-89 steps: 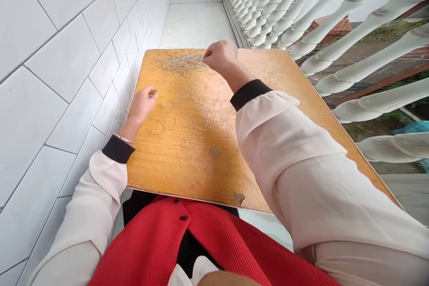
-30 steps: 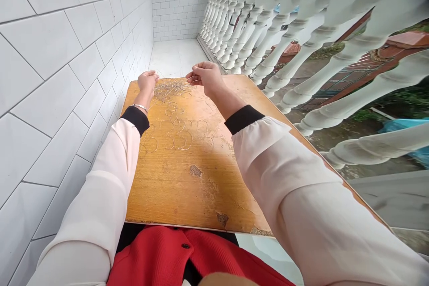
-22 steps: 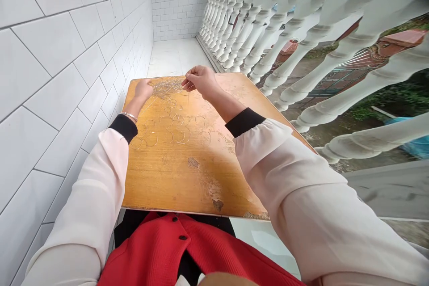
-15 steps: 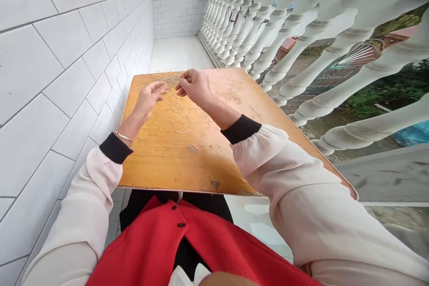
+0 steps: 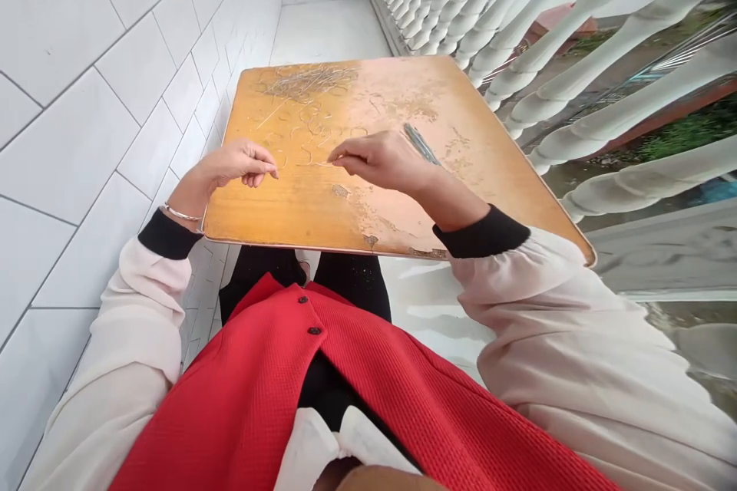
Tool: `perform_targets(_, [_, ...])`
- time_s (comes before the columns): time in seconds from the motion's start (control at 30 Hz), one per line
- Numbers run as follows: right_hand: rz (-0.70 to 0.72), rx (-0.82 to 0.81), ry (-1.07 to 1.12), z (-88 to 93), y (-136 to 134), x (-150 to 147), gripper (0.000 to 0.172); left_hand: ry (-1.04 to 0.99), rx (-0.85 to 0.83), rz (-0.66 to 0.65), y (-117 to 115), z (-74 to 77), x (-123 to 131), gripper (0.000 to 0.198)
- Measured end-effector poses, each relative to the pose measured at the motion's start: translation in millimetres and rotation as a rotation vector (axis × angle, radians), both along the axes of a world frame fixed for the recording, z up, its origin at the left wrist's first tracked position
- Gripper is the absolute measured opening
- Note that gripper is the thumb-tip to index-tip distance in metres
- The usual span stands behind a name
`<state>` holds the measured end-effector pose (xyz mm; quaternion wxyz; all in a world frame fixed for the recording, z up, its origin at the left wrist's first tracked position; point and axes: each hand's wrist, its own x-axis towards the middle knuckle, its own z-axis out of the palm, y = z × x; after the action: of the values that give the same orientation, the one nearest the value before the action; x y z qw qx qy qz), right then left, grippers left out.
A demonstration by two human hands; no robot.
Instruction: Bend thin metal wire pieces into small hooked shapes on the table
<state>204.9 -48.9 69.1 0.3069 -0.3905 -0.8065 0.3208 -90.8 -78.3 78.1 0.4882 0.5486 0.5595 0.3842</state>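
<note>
My left hand (image 5: 233, 164) hovers over the near left part of a worn wooden table (image 5: 495, 169), fingertips pinched together. My right hand (image 5: 383, 159) is beside it, also pinched, and a thin straight wire (image 5: 319, 164) runs from its fingertips toward the left hand. Whether the left fingers touch that wire I cannot tell. A heap of thin wires (image 5: 308, 81) lies at the far left of the table. Between the heap and my hands lie several wires bent into loops (image 5: 311, 134).
A grey-green tool (image 5: 422, 145) lies on the table just behind my right hand. A white tiled wall (image 5: 86, 92) runs close along the left. A white balustrade (image 5: 546, 23) lines the right side, and a white floor stretches beyond the table.
Both hands have come back from the wire heap at the far end to the near part of the table, the right one bringing a thin wire. The camera has tilted down.
</note>
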Motion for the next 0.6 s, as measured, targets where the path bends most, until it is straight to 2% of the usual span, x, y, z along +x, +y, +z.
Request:
perform_targets(0.1, [0.045,-0.072,-0.063,-14.5,-8,-3,0.018,0.090,0.026,-0.074,4,-1.4,-2,0.011])
perform_targets(0.2, [0.069,-0.215,-0.032,-25.7,-17,-14,0.021,0.211,0.141,-0.123,1,2.0,6,0.007])
perform_targets(0.3, [0.119,-0.338,0.004,-33.0,-26,-25,0.031,0.275,0.172,-0.106,-6,9.2,11,0.009])
perform_targets(0.4, [0.188,-0.423,0.038,-38.9,-33,-27,0.037,0.227,0.088,-0.045,-8,12.0,9,0.009])
perform_targets(0.5, [0.221,-0.383,0.035,-44.0,-37,-21,0.032,0.124,0.013,0.058,-6,8.5,1,0.014])
perform_targets(0.6, [0.255,-0.231,-0.069,-46.9,-38,-11,0.035,0.102,-0.042,0.062,-8,6.8,-6,0.019])
